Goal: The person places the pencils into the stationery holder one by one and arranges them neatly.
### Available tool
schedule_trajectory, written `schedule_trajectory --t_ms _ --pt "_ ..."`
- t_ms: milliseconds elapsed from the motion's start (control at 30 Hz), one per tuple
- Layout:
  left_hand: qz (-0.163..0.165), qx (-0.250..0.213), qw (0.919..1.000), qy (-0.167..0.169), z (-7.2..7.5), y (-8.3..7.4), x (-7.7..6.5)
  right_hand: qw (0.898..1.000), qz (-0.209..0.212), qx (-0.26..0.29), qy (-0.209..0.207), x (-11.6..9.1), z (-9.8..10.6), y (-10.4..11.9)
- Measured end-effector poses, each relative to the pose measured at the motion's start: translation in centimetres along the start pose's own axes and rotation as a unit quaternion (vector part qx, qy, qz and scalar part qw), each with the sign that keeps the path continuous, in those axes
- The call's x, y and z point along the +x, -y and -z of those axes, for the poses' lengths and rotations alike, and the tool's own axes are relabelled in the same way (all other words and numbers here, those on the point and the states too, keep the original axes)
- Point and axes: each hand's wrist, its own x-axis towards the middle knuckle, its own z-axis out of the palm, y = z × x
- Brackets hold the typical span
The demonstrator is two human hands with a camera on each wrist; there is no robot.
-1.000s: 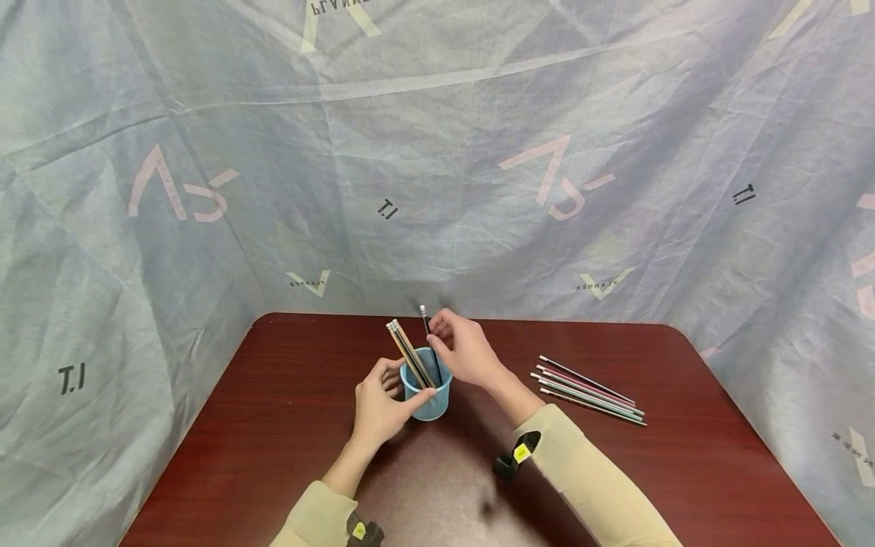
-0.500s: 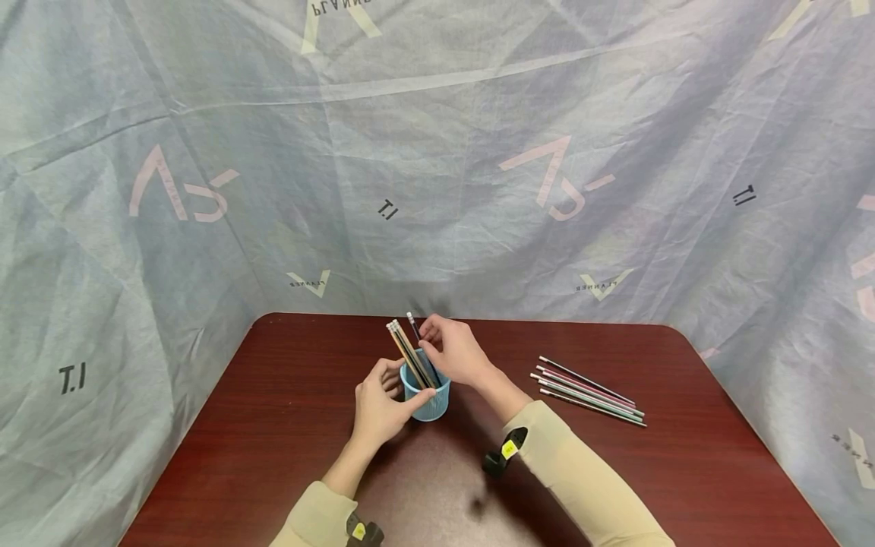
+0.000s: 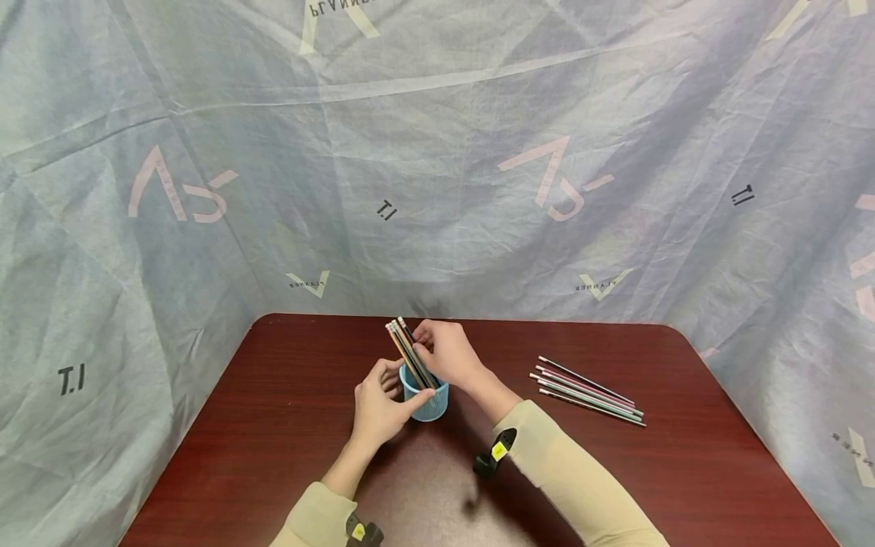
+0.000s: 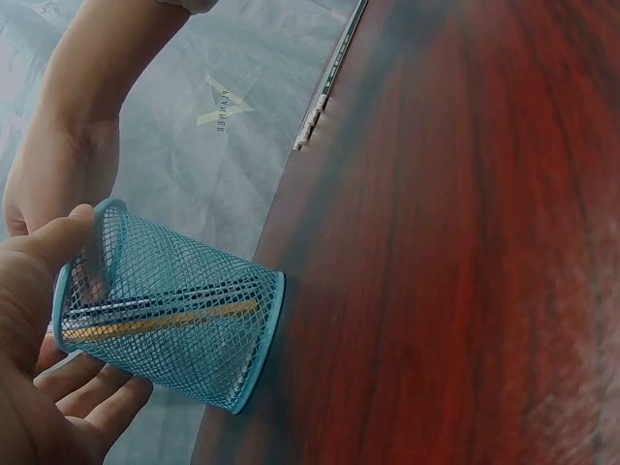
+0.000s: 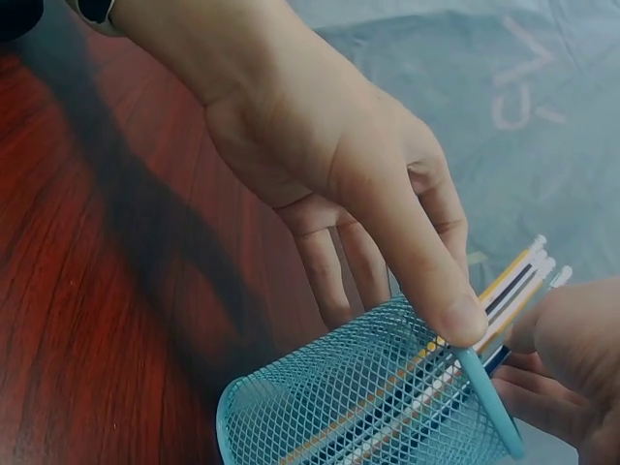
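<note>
A light blue mesh pencil cup [image 3: 430, 409] stands upright on the table in the head view. My left hand [image 3: 383, 406] grips it from the left, its thumb on the near rim and its fingers curled behind. Several pencils [image 3: 406, 351] with white erasers lean left inside, their yellow and dark lengths showing through the mesh in the left wrist view. Above the cup, my right hand [image 3: 451, 355] pinches a dark pencil [image 3: 405, 328], whose lower part is in the cup beside the others. In the right wrist view, part of my right hand [image 5: 586, 354] is cut off by the frame edge.
Several loose pencils [image 3: 589, 390], pink, green and dark, lie in a fanned pile to the right of the cup. The dark red wooden table [image 3: 273, 441] ends at the back against a grey printed cloth [image 3: 451, 190].
My right hand has moved left with the dark pencil, tilting it toward the pencils in the cup. My left hand and the cup have stayed in place.
</note>
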Motion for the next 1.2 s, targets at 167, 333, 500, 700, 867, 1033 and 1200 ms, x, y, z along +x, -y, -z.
schedule_trajectory --t_ms 167,333,500,700,867,1033,1200 --pt "0.002 -0.002 1.0 0.003 0.0 -0.1 -0.1 1.0 -0.006 -0.003 -0.003 0.0 -0.1 0.3" --pt "0.003 0.0 1.0 0.004 0.0 -0.1 -0.1 1.0 -0.008 0.0 -0.003 0.0 -0.1 0.5" --pt "0.003 0.002 1.0 0.004 0.0 0.1 -0.2 1.0 -0.01 -0.002 -0.003 -0.1 0.0 0.5" --pt "0.009 -0.002 1.0 0.001 -0.1 0.0 -0.3 1.0 0.002 -0.003 -0.011 -0.4 0.5 0.0" --pt "0.006 -0.005 1.0 -0.002 0.0 -0.2 -0.1 0.999 0.016 0.006 -0.045 -0.9 1.8 -0.4" --pt "0.007 -0.002 1.0 -0.004 0.0 -0.2 0.1 0.998 0.02 0.003 -0.062 -1.5 3.6 -0.8" --pt "0.008 -0.002 1.0 -0.004 0.1 -0.2 0.1 0.996 0.032 -0.014 -0.078 -2.4 5.6 -1.4"
